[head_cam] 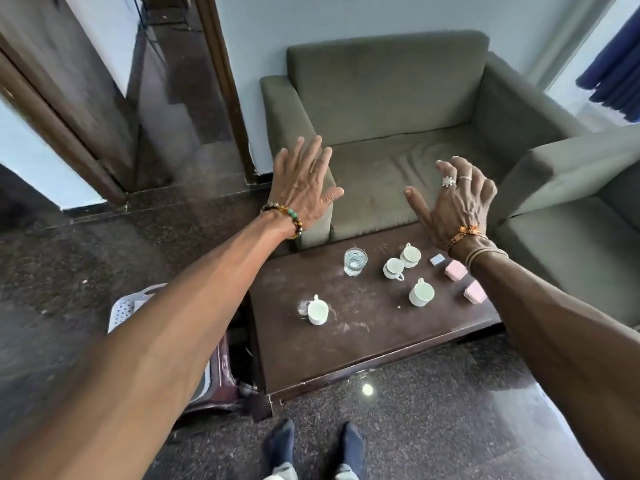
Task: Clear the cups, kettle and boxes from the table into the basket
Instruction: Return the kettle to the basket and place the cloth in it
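Now L hand (pixel 304 188) & R hand (pixel 453 199) grip apart; front cup (pixel 317 310) upright, handle twd sofa (pixel 388 116).

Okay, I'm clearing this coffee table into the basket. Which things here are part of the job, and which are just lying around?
Part of the job: four white cups, two pink boxes, small pale box, white basket left of the table. No kettle in view.

Just there: clear glass (not named in the task), sofa, armchair.
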The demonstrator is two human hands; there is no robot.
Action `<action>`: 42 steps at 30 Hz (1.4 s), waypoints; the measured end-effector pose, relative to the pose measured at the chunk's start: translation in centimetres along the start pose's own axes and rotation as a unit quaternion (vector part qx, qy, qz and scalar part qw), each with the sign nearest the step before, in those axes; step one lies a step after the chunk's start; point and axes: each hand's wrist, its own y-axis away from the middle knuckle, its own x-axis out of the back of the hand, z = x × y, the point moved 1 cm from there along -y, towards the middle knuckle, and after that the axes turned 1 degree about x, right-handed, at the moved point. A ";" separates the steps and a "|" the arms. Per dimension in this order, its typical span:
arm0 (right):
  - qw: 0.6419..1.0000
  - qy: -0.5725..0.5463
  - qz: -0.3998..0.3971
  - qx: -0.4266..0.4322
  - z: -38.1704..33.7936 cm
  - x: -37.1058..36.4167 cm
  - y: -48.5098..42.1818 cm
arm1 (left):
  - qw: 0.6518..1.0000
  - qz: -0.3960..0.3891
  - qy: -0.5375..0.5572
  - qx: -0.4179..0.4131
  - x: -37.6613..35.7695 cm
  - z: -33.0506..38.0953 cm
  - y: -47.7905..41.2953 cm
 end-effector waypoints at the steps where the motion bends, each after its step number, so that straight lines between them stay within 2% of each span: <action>1: 1.000 -0.004 -0.007 0.018 -0.5 -0.3 -0.1 | 1.000 -0.005 -0.002 0.008 -0.2 -0.1 0.3; 8: 0.983 -0.081 -0.104 0.131 -6.5 -5.3 0.2 | 0.994 -0.024 -0.028 0.108 -2.6 -2.8 6.5; 13: 0.950 -0.125 -0.196 0.209 -13.3 -9.6 4.3 | 0.973 -0.063 -0.047 0.218 -4.2 -8.6 14.7; 15: 0.923 -0.140 -0.237 0.268 -17.4 -10.7 6.4 | 0.956 -0.067 -0.054 0.281 -3.9 -11.6 19.2; 18: 0.916 -0.145 -0.239 0.288 -19.3 -11.3 7.3 | 0.950 -0.069 -0.048 0.300 -3.9 -12.8 21.8; 24: 0.893 -0.181 -0.235 0.339 -29.4 -11.3 8.0 | 0.915 -0.049 -0.077 0.393 -1.8 -19.1 28.5; 30: 0.887 -0.142 -0.262 0.351 -33.4 -13.2 11.4 | 0.901 -0.074 -0.052 0.424 -2.7 -23.4 32.2; 37: 0.889 -0.123 -0.272 0.346 -37.3 -14.9 12.7 | 0.902 -0.121 -0.010 0.414 -4.3 -27.5 32.5; 42: 0.889 -0.118 -0.280 0.342 -39.9 -16.0 12.3 | 0.906 -0.119 0.005 0.407 -5.2 -30.2 32.1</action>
